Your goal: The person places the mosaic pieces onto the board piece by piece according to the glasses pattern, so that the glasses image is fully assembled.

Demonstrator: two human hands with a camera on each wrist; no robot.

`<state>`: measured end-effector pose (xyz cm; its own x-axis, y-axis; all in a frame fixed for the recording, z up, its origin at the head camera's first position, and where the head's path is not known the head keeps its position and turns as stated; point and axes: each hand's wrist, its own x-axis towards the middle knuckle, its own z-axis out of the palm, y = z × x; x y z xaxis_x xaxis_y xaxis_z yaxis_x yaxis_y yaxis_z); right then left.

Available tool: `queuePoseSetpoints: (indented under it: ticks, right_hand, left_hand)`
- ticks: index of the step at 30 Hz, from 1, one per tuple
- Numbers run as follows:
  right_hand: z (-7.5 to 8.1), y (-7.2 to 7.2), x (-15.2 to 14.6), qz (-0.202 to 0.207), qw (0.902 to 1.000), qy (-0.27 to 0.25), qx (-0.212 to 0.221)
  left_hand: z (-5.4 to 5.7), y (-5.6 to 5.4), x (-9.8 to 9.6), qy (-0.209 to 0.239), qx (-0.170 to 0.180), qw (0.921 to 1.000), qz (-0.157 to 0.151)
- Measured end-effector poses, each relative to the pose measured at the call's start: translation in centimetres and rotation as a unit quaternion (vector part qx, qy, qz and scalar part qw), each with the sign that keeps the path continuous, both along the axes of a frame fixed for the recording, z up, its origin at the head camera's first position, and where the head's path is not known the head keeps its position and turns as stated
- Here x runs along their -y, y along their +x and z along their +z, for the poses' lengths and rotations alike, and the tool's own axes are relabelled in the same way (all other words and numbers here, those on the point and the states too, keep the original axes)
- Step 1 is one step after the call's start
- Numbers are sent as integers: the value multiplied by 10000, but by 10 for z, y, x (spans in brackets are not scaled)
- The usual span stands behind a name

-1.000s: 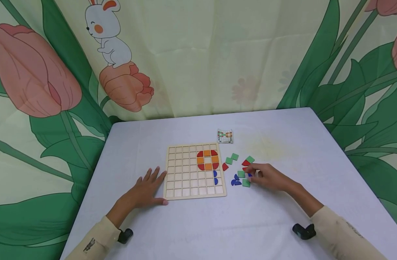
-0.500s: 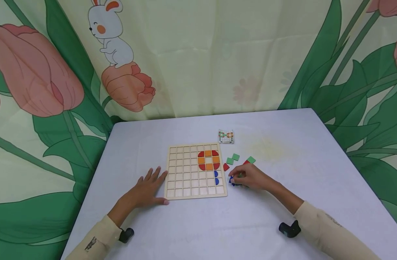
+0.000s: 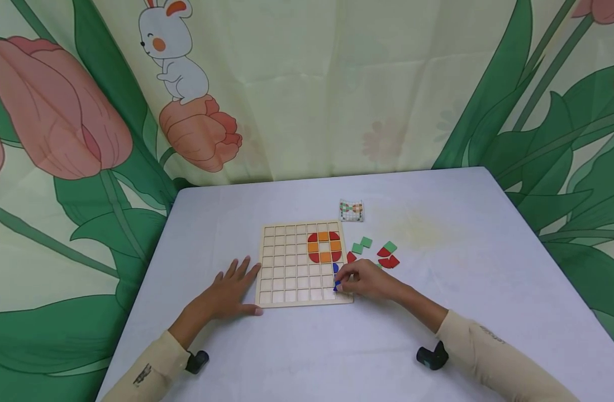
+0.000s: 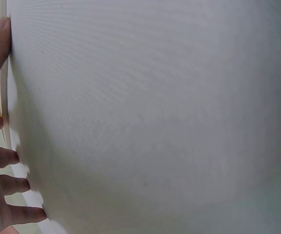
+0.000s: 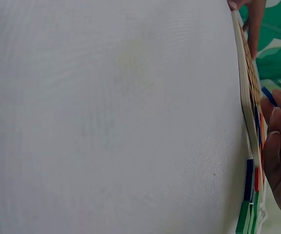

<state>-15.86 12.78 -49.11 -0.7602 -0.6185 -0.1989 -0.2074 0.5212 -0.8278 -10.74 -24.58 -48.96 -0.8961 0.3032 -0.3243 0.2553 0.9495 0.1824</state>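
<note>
A wooden grid board (image 3: 286, 272) lies on the white table. Its right part holds a ring of red quarter-rounds and orange squares (image 3: 325, 257), with a blue half-round piece (image 3: 335, 268) seated below. My right hand (image 3: 368, 279) pinches another blue piece (image 5: 269, 96) between thumb and fingertips, over the lower right cells; the hand covers part of the board's right edge. My left hand (image 3: 227, 293) lies spread on the table, fingertips and thumb along the board's left edge. In the left wrist view, the left fingers (image 4: 14, 184) are straight and apart.
Right of the board lie loose green squares (image 3: 366, 242) and red quarter-rounds (image 3: 389, 262), some hidden behind the right hand. A small printed pattern card (image 3: 351, 211) sits beyond the board's far right corner. A patterned curtain (image 3: 296, 100) hangs behind the table.
My right hand has moved left from the loose pieces to the board's right columns, now with a blue piece between its fingers. My left hand has stayed at the board's left edge.
</note>
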Motion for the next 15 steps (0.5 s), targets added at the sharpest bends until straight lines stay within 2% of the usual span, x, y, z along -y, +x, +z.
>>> queuePoseSetpoints:
  ticks: [6, 15]
  right_hand:
    - [0, 2, 2, -15, 10000, -33, -88]
    - [-5, 7, 8, -149, 9994, -308, 43]
  left_hand:
    - [-1, -1, -1, -9, 12, 10000, -3]
    - [1, 0, -1, 3, -12, 10000, 62]
